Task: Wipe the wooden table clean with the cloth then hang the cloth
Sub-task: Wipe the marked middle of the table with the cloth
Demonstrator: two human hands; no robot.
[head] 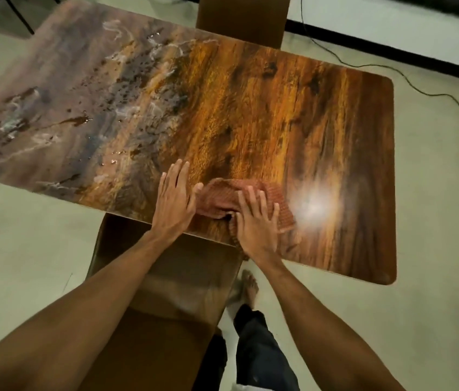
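A wooden table [279, 114] with strong grain fills the view. Its left half carries wet smears, droplets and whitish streaks [126, 88]. A reddish-brown checked cloth [217, 197] lies crumpled near the table's near edge. My right hand [253, 221] presses flat on the cloth with fingers spread. My left hand [173, 201] rests flat on the bare wood just left of the cloth, its thumb touching the cloth's edge. Part of the cloth is hidden under my right hand.
A brown chair [149, 320] stands tucked under the near edge, between my arms. Another chair back [241, 18] stands at the far side. A black cable [434, 94] runs across the pale floor on the right. My bare foot [248, 289] is beside the chair.
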